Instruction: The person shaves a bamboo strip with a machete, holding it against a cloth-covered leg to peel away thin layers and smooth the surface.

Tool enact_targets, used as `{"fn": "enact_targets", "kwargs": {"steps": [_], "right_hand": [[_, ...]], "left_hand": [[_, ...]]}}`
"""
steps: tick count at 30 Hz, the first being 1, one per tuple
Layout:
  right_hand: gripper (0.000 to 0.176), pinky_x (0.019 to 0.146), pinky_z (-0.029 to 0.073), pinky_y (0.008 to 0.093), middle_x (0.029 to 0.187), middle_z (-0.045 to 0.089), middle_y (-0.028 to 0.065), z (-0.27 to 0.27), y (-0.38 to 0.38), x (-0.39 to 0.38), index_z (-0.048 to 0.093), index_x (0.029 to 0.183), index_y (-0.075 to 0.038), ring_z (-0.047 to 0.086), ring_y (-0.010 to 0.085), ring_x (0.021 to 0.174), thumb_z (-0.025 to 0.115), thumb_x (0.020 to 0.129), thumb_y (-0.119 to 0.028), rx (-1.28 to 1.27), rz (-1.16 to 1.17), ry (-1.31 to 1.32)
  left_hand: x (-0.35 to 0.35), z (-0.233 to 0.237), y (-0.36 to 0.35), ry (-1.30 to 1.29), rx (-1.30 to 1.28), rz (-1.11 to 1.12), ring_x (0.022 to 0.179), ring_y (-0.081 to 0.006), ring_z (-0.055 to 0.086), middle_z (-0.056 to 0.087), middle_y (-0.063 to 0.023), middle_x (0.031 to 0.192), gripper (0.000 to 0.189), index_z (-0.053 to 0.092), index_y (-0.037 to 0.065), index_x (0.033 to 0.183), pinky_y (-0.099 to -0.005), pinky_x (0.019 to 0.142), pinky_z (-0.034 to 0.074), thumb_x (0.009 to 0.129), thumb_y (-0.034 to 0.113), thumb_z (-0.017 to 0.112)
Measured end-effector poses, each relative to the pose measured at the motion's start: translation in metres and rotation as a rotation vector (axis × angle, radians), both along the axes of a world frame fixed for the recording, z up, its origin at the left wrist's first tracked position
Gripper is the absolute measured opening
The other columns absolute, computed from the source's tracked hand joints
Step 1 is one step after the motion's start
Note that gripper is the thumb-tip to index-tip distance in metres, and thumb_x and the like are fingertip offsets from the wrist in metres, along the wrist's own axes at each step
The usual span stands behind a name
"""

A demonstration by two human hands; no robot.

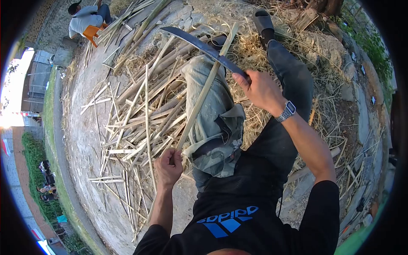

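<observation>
My left hand grips the near end of a long pale bamboo strip that runs up and away across a grey cloth draped over my left leg. My right hand, with a watch on its wrist, is closed on the handle of a long curved dark blade. The blade crosses the strip near its far end, pointing up and left. My right leg in dark trousers stretches out, the foot in a black sandal.
A heap of split bamboo strips lies on the concrete ground to my left. Dry straw and shavings cover the ground around my legs. Another person sits on an orange seat far off at top left.
</observation>
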State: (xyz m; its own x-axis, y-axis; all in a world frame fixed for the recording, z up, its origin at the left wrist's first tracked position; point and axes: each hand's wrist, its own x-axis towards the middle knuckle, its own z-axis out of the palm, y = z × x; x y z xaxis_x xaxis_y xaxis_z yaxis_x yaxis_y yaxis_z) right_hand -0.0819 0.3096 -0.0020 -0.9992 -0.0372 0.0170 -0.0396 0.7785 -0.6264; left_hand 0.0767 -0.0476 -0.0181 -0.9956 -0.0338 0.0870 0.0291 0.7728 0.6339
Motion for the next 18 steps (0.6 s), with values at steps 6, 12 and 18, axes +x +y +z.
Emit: {"fn": "enact_targets", "kwargs": {"steps": [6, 12, 18], "right_hand": [[0.066, 0.048, 0.05, 0.0466, 0.057, 0.063, 0.0127, -0.004, 0.011, 0.002, 0.069, 0.085, -0.006, 0.065, 0.0315, 0.05, 0.049, 0.103, -0.066, 0.175, 0.108, 0.104], [0.072, 0.043, 0.043, 0.0399, 0.047, 0.053, 0.0081, 0.017, 0.065, -0.094, 0.066, 0.072, -0.006, 0.057, 0.0253, 0.043, 0.049, 0.102, -0.069, 0.242, -0.027, 0.135], [0.07, 0.045, 0.047, 0.0396, 0.05, 0.057, 0.0075, 0.032, -0.004, -0.02, 0.068, 0.075, -0.006, 0.06, 0.0248, 0.045, 0.052, 0.099, -0.07, 0.084, 0.107, 0.075]], "left_hand": [[0.008, -0.014, -0.035, 0.103, -0.149, -0.022, 0.05, -0.0123, 0.065, 0.069, -0.0058, 0.063, 0.012, 0.067, 0.001, 0.086, -0.0263, 0.05, 0.049, 0.095, 0.008, 0.072], [-0.006, 0.008, -0.025, 0.126, -0.113, -0.04, 0.05, -0.0141, 0.066, 0.068, -0.0058, 0.061, 0.012, 0.068, 0.004, 0.088, -0.0259, 0.05, 0.049, 0.095, 0.011, 0.073], [-0.009, 0.002, -0.019, 0.073, -0.07, 0.001, 0.049, -0.0133, 0.066, 0.069, -0.0058, 0.061, 0.01, 0.068, 0.004, 0.089, -0.0267, 0.048, 0.048, 0.095, 0.01, 0.072]]}}
